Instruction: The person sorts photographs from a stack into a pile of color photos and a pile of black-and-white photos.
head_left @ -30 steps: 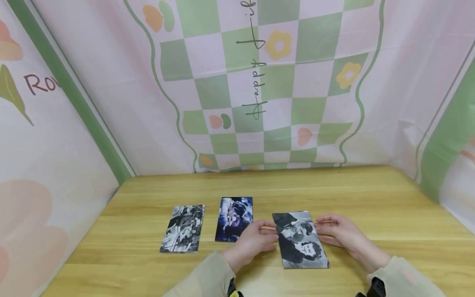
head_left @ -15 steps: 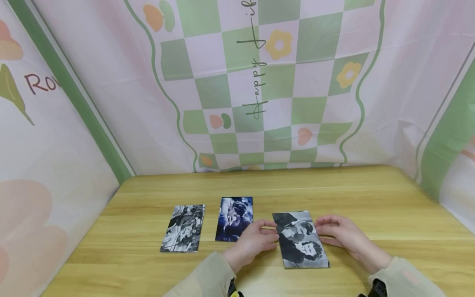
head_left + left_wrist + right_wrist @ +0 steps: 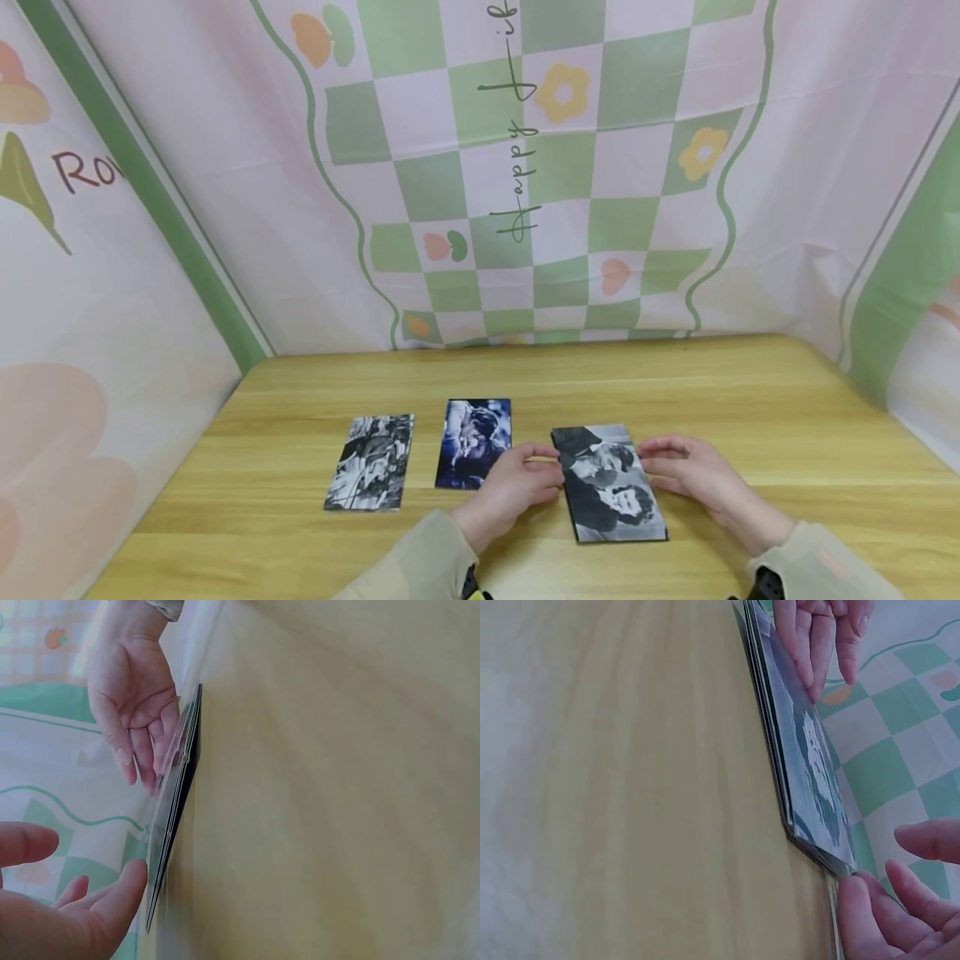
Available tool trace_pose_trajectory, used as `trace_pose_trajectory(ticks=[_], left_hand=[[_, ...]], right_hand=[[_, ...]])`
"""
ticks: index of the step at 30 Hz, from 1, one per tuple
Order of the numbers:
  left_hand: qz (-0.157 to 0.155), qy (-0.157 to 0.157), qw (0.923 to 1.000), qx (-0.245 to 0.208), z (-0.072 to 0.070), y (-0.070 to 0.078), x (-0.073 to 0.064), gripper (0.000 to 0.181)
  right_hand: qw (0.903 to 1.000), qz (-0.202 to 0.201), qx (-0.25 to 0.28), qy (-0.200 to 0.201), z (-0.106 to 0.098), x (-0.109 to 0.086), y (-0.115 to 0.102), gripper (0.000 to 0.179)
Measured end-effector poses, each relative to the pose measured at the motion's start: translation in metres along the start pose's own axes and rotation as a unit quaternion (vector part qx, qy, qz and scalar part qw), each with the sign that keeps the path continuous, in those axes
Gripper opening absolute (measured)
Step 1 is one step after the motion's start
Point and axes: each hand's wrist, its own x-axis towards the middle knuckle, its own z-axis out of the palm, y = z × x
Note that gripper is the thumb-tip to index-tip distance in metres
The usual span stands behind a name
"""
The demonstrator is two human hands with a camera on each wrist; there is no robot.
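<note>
A stack of photo prints (image 3: 611, 483), black-and-white with two people on the top one, lies on the table between my hands. My left hand (image 3: 517, 482) is at its left edge, fingertips right against the side. On the opposite side my right hand (image 3: 690, 467) keeps its loosely bent fingers at the right edge. Seen from the right wrist, several layered edges of the stack (image 3: 814, 765) show, slightly uneven, and the right fingertips (image 3: 853, 889) meet its near corner. In the left wrist view the stack (image 3: 178, 795) appears edge-on, with both hands beside it.
Left of the hands lie a blue-toned photo (image 3: 468, 437), partly behind the left hand, and a black-and-white photo (image 3: 371, 462) farther left. The wooden table (image 3: 675, 375) ends at a printed, checkered cloth backdrop (image 3: 570, 167).
The stack's top photo has shifted very slightly, and its far corner now lines up better with those below. Both hands stay almost in place.
</note>
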Motion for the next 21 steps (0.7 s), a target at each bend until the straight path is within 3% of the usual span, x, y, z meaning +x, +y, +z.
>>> trace_pose_trajectory(ticks=[9, 15, 21], left_hand=[[0.017, 0.005, 0.9992, -0.036, 0.000, -0.006, 0.003, 0.038], [0.002, 0.008, 0.9990, -0.045, 0.000, -0.009, 0.005, 0.051], [-0.009, 0.015, 0.9994, -0.029, -0.002, -0.009, 0.005, 0.049]], right_hand=[[0.9998, -0.015, -0.006, 0.011, 0.005, 0.000, -0.001, 0.051], [0.9995, -0.004, -0.028, 0.017, 0.009, 0.001, -0.001, 0.057], [0.9995, 0.016, -0.017, 0.019, 0.014, 0.002, -0.004, 0.064]])
